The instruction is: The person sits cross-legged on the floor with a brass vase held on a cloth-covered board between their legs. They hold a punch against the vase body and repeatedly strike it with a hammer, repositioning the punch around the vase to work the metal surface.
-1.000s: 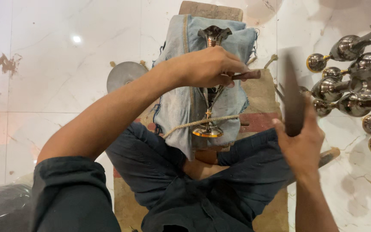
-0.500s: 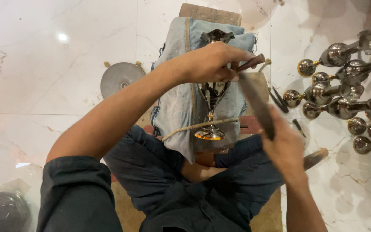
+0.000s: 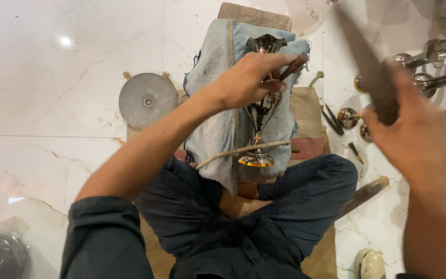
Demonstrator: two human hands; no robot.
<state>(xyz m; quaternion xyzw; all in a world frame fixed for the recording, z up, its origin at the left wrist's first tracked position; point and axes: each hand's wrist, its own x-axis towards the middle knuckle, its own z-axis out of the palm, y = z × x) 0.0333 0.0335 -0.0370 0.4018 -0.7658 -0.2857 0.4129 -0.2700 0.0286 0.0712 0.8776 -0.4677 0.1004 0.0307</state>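
I sit cross-legged on a marble floor. A silver metal goblet-like piece (image 3: pixel 260 116) with a gold-rimmed base lies on a pale blue denim cloth (image 3: pixel 218 103) over a wooden block, tied down by a rope (image 3: pixel 243 150). My left hand (image 3: pixel 249 77) grips a small punch tool with a brown handle (image 3: pixel 292 66), its tip against the piece. My right hand (image 3: pixel 414 139) is raised at the right, holding a dark flat bar (image 3: pixel 370 72) that is blurred by motion.
A round grey metal disc (image 3: pixel 147 99) lies left of the cloth. Several shiny metal pieces (image 3: pixel 429 57) crowd the floor at the right, with a few thin tools (image 3: pixel 331 119) beside them. A wooden handle (image 3: pixel 365 192) lies by my right knee.
My right hand has lifted the dark bar up and to the right. The left hand stays on the punch at the metal piece.
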